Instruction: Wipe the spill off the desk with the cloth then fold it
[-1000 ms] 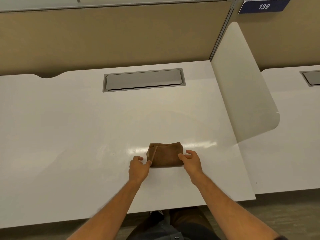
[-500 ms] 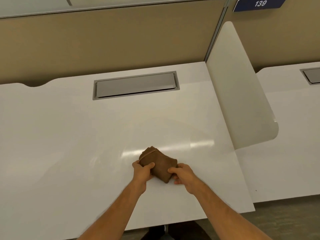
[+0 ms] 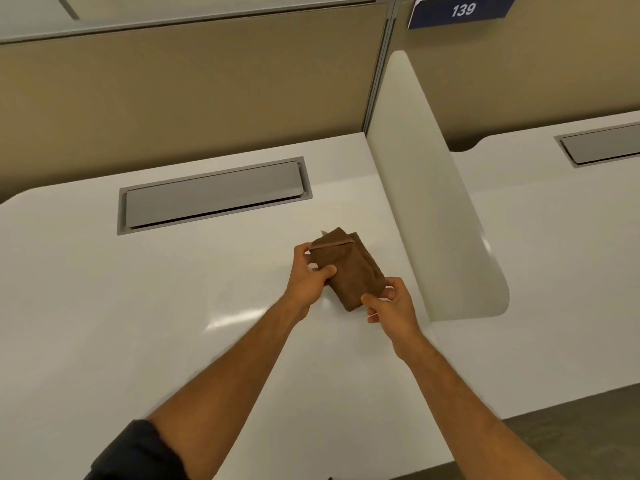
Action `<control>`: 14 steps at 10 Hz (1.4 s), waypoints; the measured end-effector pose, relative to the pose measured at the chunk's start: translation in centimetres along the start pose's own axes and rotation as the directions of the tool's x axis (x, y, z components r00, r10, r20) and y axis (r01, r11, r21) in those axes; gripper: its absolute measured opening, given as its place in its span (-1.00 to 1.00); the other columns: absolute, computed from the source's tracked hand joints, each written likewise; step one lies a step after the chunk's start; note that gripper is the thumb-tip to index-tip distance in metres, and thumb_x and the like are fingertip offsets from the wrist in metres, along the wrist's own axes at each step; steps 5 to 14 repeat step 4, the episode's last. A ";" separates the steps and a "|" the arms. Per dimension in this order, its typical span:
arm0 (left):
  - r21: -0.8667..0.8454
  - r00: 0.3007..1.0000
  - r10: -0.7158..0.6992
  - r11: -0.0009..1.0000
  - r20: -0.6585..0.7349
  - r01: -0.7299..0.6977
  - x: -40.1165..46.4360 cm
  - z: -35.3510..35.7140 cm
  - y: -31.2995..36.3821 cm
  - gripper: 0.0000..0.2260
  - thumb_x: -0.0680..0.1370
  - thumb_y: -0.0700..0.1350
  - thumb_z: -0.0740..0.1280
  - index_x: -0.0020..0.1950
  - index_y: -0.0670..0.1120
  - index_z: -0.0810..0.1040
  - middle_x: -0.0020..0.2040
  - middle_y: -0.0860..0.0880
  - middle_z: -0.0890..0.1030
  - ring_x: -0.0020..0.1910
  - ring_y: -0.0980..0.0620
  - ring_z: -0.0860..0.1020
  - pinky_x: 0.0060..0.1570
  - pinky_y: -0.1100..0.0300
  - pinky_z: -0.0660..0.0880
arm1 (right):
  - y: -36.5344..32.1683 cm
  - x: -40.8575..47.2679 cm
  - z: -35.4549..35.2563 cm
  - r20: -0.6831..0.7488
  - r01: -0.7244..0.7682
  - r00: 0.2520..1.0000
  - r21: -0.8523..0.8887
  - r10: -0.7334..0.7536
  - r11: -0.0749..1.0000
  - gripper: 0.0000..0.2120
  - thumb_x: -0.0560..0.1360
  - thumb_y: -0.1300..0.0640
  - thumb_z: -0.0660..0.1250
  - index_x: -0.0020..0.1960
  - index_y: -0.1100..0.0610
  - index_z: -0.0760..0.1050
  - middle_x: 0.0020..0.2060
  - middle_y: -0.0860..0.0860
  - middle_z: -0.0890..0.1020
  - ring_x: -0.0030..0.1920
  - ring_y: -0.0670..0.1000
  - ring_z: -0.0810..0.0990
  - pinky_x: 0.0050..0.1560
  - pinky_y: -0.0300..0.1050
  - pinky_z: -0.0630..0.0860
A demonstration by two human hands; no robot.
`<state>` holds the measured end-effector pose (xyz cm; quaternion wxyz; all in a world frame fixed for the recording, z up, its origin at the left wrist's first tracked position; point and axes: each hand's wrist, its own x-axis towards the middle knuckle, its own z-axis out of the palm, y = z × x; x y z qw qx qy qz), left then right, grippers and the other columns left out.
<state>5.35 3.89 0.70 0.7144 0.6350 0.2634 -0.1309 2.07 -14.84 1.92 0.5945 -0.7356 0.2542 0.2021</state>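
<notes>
A brown cloth (image 3: 349, 268), folded into a small thick rectangle, is held above the white desk (image 3: 138, 306), turned diagonally. My left hand (image 3: 308, 277) grips its upper left end, thumb on top and fingers wrapped behind. My right hand (image 3: 391, 303) pinches its lower right corner between thumb and fingers. No spill shows on the desk; only a glossy light streak lies below my left wrist.
A grey cable hatch (image 3: 213, 195) is set into the desk at the back. A white divider panel (image 3: 433, 209) stands upright right of the cloth, with a second desk (image 3: 554, 254) beyond it. Tan partition wall (image 3: 190, 91) runs behind.
The cloth went from lying flat on the desk to being lifted in both hands and carried farther back, turned diagonally. Both arms have reached forward.
</notes>
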 end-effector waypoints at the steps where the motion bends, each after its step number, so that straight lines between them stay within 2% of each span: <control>1: 0.056 0.999 0.014 0.998 0.047 -0.016 2.1 2.0 0.7 -0.52 0.58 -0.28 0.41 0.33 0.14 0.31 0.27 0.01 0.50 0.13 0.07 0.58 0.14 0.05 0.65 | 0.0 1.8 -0.9 -0.049 0.015 0.999 0.007 -0.014 1.000 -0.64 0.50 0.20 0.49 0.19 0.00 0.42 0.01 0.07 0.65 -0.17 0.11 0.68 -0.24 -0.09 0.63; 2: 0.190 0.996 -0.035 0.982 0.077 0.020 3.9 3.9 0.4 -0.48 0.57 -0.30 0.40 0.39 0.08 0.29 0.32 -0.05 0.49 0.11 0.06 0.57 0.16 0.05 0.63 | 0.9 3.8 -1.8 -0.103 -0.058 0.993 -0.003 0.058 0.998 -0.69 0.53 0.19 0.45 0.17 -0.01 0.41 0.02 0.07 0.64 -0.18 0.08 0.67 -0.30 -0.12 0.61; 3: 0.286 0.993 -0.063 0.958 0.104 0.031 3.7 4.3 -0.6 -0.41 0.54 -0.34 0.41 0.48 0.01 0.28 0.35 -0.13 0.50 0.17 -0.03 0.56 0.16 0.08 0.61 | 2.0 4.6 -2.0 -0.081 -0.143 0.987 -0.033 0.140 0.989 -0.68 0.56 0.22 0.38 0.28 0.07 0.41 0.03 0.10 0.64 -0.17 0.09 0.66 -0.30 -0.11 0.59; 4: 0.329 0.994 -0.069 0.944 0.080 0.039 2.6 3.8 -1.6 -0.33 0.53 -0.31 0.44 0.55 0.00 0.25 0.32 -0.09 0.51 0.21 -0.04 0.54 -0.03 0.34 0.52 | 3.2 4.6 -1.7 -0.104 -0.171 0.981 -0.061 0.164 0.983 -0.58 0.58 0.22 0.36 0.40 0.09 0.36 -0.05 0.05 0.63 -0.15 0.10 0.67 -0.25 -0.10 0.64; 14: 0.329 0.994 -0.069 0.944 0.080 0.039 2.6 3.8 -1.6 -0.33 0.53 -0.31 0.44 0.55 0.00 0.25 0.32 -0.09 0.51 0.21 -0.04 0.54 -0.03 0.34 0.52 | 3.2 4.6 -1.7 -0.104 -0.171 0.981 -0.061 0.164 0.983 -0.58 0.58 0.22 0.36 0.40 0.09 0.36 -0.05 0.05 0.63 -0.15 0.10 0.67 -0.25 -0.10 0.64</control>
